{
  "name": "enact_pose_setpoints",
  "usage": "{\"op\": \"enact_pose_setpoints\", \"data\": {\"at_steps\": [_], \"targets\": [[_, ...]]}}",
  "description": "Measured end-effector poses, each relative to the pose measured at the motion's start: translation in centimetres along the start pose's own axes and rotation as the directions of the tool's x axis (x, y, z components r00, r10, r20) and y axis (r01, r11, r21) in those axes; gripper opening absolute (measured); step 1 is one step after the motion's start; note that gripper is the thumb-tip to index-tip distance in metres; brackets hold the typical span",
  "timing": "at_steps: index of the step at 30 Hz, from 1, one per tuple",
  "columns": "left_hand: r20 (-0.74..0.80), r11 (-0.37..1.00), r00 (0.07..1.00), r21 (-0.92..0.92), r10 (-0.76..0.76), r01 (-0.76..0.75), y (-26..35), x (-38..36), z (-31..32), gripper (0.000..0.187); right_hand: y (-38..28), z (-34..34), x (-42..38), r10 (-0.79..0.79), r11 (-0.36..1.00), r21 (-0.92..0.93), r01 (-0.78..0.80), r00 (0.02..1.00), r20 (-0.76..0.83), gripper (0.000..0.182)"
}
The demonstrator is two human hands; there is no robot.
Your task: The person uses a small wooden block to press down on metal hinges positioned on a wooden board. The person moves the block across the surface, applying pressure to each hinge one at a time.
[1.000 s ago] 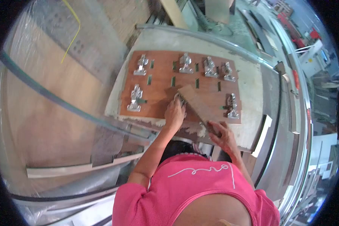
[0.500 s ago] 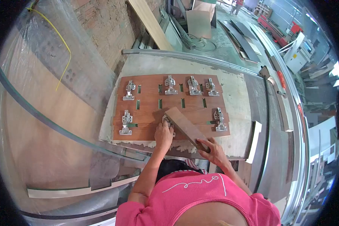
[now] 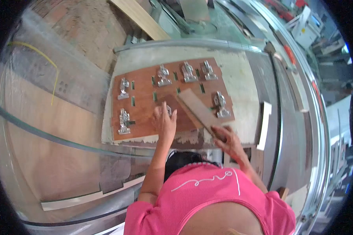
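In the head view, a reddish-brown wooden board [image 3: 139, 113] with cut slots lies tilted on the worktable, and several metal cabinet hinges, one of them a hinge [image 3: 124, 122] at its near left, rest on it. My left hand [image 3: 164, 121] is over the board's near edge, thumb and fingers spread around another hinge [image 3: 169, 110] that they mostly cover. My right hand [image 3: 228, 140] grips the near end of a flat wooden block [image 3: 202, 109]. The block slants across the board, its far end above the middle slots. Motion blurs both hands slightly.
The pale, worn worktable [image 3: 239, 86] has a metal rail [image 3: 184, 42] along its far side. A white strip [image 3: 264, 125] stands at its right edge. Plastic-wrapped panels [image 3: 35, 129] are on the left, and a long plank [image 3: 141, 19] leans at the back.
The camera view has shifted, so the board appears higher and further left. My left fingers have spread around the hinge. The block in my right hand has swung away from that hinge to the right.
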State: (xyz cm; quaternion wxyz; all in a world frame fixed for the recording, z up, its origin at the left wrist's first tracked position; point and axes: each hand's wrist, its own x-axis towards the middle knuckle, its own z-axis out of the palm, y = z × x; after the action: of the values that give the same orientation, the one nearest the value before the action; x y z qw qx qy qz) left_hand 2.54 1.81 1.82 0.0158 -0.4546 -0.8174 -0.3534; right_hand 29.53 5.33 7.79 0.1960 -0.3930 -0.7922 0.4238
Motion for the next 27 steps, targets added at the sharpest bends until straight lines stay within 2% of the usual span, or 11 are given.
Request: {"op": "enact_pose_setpoints", "data": {"at_steps": [2, 4, 5, 7, 11, 13, 14, 16, 18, 23, 27], "targets": [[0.030, 0.998, 0.998, -0.024, 0.053, -0.052, 2.0, 0.0, 1.8, 0.056, 0.1, -1.5, -0.9, 0.076, 0.997, 0.033, -0.074, 0.995, -0.067, 0.048], [0.182, 0.978, 0.975, -0.187, 0.128, -0.094, 5.1, 0.1, 3.4, 0.055, 0.7, -3.0, -1.8, 0.104, 0.994, 0.043, -0.098, 0.983, -0.149, 0.047], [0.188, 0.976, 0.972, -0.189, 0.142, -0.106, 6.2, -0.1, 4.9, 0.055, 1.1, -3.7, -2.2, 0.109, 0.994, 0.048, -0.103, 0.981, -0.162, 0.047], [0.287, 0.955, 0.933, -0.262, 0.217, -0.141, 7.6, -0.7, 8.5, 0.056, 1.9, -5.2, -3.1, 0.125, 0.990, -0.039, -0.139, 0.960, -0.251, 0.046], [0.260, 0.958, 0.932, -0.205, 0.251, -0.201, 11.8, -1.5, 11.2, 0.063, 2.9, -7.2, -4.3, 0.172, 0.970, -0.115, -0.214, 0.940, -0.294, 0.046], [0.240, 0.971, 0.942, -0.092, 0.235, -0.219, 13.2, -1.5, 11.8, 0.061, 4.1, -7.4, -4.7, 0.157, 0.966, -0.151, -0.212, 0.937, -0.311, 0.045], [0.212, 0.962, 0.939, -0.092, 0.272, -0.258, 13.2, -1.3, 12.5, 0.061, 4.5, -7.5, -4.7, 0.157, 0.962, -0.169, -0.216, 0.940, -0.304, 0.045], [0.200, 0.968, 0.948, -0.023, 0.248, -0.249, 12.9, -1.4, 14.0, 0.057, 5.2, -7.8, -4.5, 0.156, 0.959, -0.176, -0.220, 0.935, -0.317, 0.046], [0.202, 0.966, 0.946, -0.021, 0.255, -0.256, 13.1, -1.2, 14.3, 0.053, 5.8, -7.8, -4.7, 0.137, 0.958, -0.202, -0.203, 0.945, -0.296, 0.047], [0.300, 0.986, 0.940, -0.071, 0.165, -0.151, 13.5, -1.5, 13.9, 0.042, 6.6, -8.3, -4.8, 0.095, 0.974, -0.173, -0.148, 0.954, -0.284, 0.048], [0.249, 0.976, 0.944, -0.039, 0.216, -0.214, 13.4, -1.5, 14.2, 0.037, 6.9, -8.7, -4.9, 0.085, 0.977, -0.168, -0.129, 0.965, -0.247, 0.048]]}}
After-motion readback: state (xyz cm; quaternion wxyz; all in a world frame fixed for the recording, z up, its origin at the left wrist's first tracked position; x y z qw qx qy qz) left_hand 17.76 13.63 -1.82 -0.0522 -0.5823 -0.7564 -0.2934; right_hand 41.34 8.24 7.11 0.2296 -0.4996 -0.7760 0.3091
